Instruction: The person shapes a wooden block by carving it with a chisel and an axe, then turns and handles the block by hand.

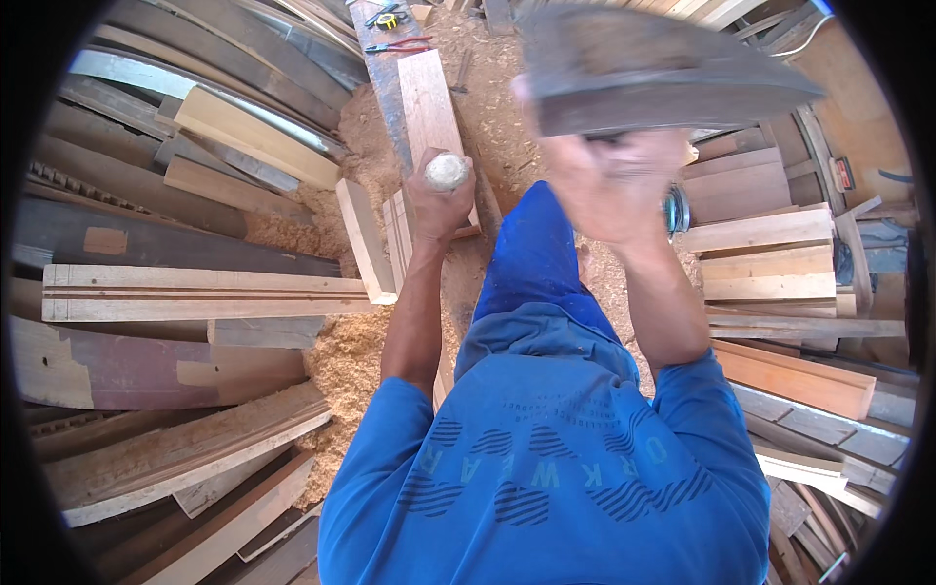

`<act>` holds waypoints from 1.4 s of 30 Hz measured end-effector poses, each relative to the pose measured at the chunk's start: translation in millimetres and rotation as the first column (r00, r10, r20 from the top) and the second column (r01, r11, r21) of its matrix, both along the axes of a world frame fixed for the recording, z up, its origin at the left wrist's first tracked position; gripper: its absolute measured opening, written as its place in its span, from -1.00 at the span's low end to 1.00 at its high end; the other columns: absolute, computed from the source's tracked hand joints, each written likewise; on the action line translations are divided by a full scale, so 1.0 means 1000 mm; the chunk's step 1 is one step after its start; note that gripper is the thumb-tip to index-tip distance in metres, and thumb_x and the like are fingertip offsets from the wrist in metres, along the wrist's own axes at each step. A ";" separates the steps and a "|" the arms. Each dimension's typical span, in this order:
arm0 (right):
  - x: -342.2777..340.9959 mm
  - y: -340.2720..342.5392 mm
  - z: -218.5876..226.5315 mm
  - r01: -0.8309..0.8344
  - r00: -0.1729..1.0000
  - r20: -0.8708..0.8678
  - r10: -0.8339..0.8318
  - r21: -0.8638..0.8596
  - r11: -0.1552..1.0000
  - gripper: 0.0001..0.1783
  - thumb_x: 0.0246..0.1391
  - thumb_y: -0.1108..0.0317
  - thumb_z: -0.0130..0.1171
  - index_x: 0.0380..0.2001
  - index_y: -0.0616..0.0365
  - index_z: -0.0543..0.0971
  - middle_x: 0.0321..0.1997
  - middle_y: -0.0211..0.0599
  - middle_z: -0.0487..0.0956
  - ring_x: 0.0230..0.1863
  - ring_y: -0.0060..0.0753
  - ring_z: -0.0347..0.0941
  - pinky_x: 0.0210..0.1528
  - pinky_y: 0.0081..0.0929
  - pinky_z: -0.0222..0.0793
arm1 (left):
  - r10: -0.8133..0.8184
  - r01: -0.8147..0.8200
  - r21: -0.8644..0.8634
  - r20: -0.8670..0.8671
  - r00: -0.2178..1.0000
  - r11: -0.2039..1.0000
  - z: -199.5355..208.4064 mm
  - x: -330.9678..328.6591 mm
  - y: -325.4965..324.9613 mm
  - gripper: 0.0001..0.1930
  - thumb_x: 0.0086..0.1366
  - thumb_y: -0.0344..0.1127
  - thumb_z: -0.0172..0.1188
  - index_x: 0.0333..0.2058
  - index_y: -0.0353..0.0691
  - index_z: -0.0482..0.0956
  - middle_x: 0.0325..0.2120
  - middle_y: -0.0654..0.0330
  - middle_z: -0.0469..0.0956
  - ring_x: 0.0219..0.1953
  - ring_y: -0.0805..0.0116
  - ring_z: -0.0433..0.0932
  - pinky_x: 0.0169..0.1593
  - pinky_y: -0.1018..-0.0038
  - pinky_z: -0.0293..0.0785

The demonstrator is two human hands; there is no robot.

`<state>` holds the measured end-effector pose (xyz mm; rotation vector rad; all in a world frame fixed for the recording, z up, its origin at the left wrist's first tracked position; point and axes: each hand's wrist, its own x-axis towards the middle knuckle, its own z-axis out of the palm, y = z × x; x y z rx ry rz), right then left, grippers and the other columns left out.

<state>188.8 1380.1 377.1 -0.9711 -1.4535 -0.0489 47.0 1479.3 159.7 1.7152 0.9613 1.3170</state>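
Note:
My left hand [444, 207] is closed around an upright tool, seen end-on. Its round, whitish butt [447, 173] looks like a chisel handle; the blade is hidden below the fist. This fist sits over a pale wooden board [425, 93] lying lengthwise on a narrow bench [387, 73]. High on the right, close to the camera, my right hand [619, 180] grips a large dark mallet [663, 73]. Both are smeared by motion, and the mallet's handle is mostly hidden behind its head. A gap separates the mallet from the chisel.
Red-handled pliers [400, 45] and a yellow-black tape measure [387, 19] rest at the bench's far end. Grooved timber [195, 292] and many planks line the left. More boards [770, 234] are stacked right. Sawdust [341, 390] covers the floor between.

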 end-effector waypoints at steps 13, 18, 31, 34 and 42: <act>0.002 0.041 0.019 0.298 0.923 0.332 -0.193 -0.303 0.905 -0.70 0.06 0.26 0.24 -0.53 0.33 0.59 -0.59 0.11 0.58 -0.48 0.16 0.59 -0.44 -0.06 0.49 | 0.008 -0.007 -0.019 0.061 0.998 1.000 -0.005 0.001 0.009 -0.81 0.19 -0.37 0.37 -0.37 -0.27 0.51 -0.60 0.18 0.60 -0.51 0.43 0.60 -0.40 0.41 0.49; -0.001 0.050 -0.014 0.473 0.821 0.569 -0.054 -0.624 0.622 -0.68 0.14 0.21 0.16 -0.42 0.32 0.61 -0.48 0.12 0.62 -0.37 0.15 0.62 -0.35 -0.01 0.52 | -0.032 0.029 -0.116 -0.024 0.999 0.993 -0.005 0.000 0.006 -0.85 0.22 -0.43 0.33 -0.30 -0.26 0.52 -0.45 0.30 0.56 -0.40 0.59 0.51 -0.32 0.54 0.45; 0.003 0.015 -0.016 0.141 0.978 0.210 0.008 -0.682 0.718 -0.70 0.01 0.28 0.35 -0.25 0.28 0.64 -0.33 0.12 0.65 -0.23 0.16 0.61 -0.15 -0.07 0.50 | 0.016 -0.015 -0.006 0.123 0.992 1.000 0.004 -0.014 0.006 -0.80 0.16 -0.48 0.36 -0.41 -0.25 0.45 -0.55 0.32 0.44 -0.47 0.56 0.43 -0.36 0.53 0.42; 0.003 0.010 -0.008 0.098 0.989 0.148 -0.012 -0.591 0.801 -0.69 0.00 0.33 0.38 -0.20 0.26 0.66 -0.31 0.07 0.67 -0.26 0.06 0.63 -0.16 -0.17 0.51 | 0.000 0.007 -0.045 0.140 0.990 0.999 0.004 -0.016 0.010 -0.82 0.18 -0.48 0.35 -0.39 -0.25 0.46 -0.54 0.31 0.46 -0.45 0.57 0.45 -0.36 0.54 0.41; -0.002 0.006 0.000 0.038 0.998 0.054 -0.016 -0.456 0.889 -0.74 -0.02 0.33 0.39 -0.29 0.27 0.67 -0.35 -0.03 0.68 -0.37 -0.08 0.63 -0.28 -0.23 0.52 | -0.001 0.002 -0.021 0.055 0.999 1.000 -0.013 -0.018 0.005 -0.82 0.17 -0.43 0.36 -0.41 -0.27 0.48 -0.56 0.19 0.54 -0.48 0.44 0.53 -0.35 0.45 0.47</act>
